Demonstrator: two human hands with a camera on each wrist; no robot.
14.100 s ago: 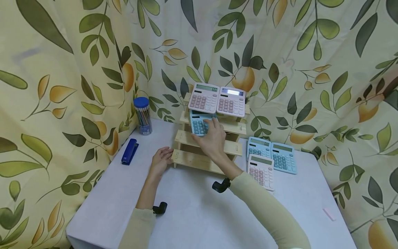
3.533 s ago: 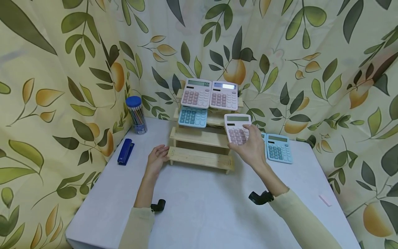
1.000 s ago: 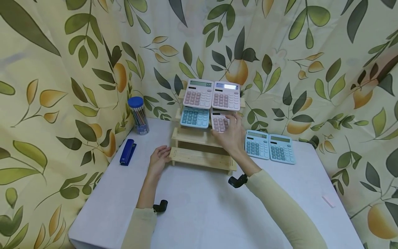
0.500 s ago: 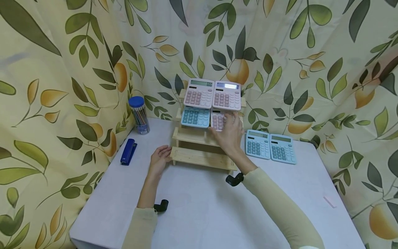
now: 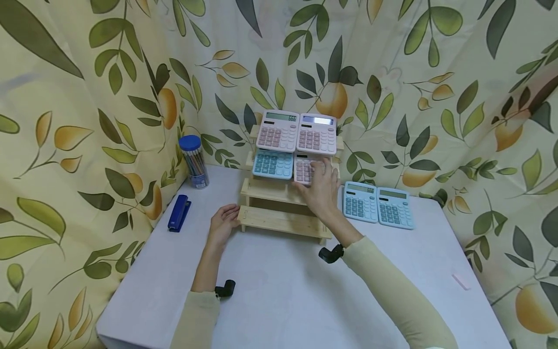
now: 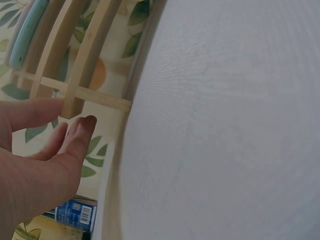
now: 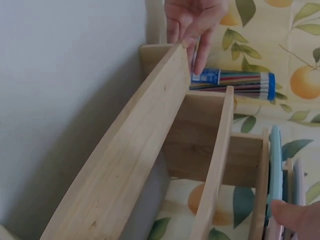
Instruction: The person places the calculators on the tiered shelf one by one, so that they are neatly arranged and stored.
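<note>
A light wooden tiered rack (image 5: 283, 222) stands at the back of the table. My left hand (image 5: 223, 225) pinches the left end of its lowest board, thumb and fingers on opposite faces in the left wrist view. My right hand (image 5: 321, 190) holds a pink calculator (image 5: 302, 169) by its right side and lower edge, on the second tier from the top. A blue calculator (image 5: 273, 165) leans just left of it. Above them, two pink calculators, one on the left (image 5: 277, 131) and one on the right (image 5: 317, 134), sit side by side on the top tier, overlapping the lower pair's upper parts.
Right of the rack, two blue calculators, a nearer-in one (image 5: 360, 202) and an outer one (image 5: 395, 208), lie on the white table. On the left are a blue stapler (image 5: 179, 213) and a blue-lidded jar of pencils (image 5: 194, 162). A leaf-patterned curtain (image 5: 375, 58) hangs behind.
The blue calculator was placed on the rack's second tier. A pink one then moved from the table at right to the spot beside it. Over the last second, the right hand shifted only slightly.
</note>
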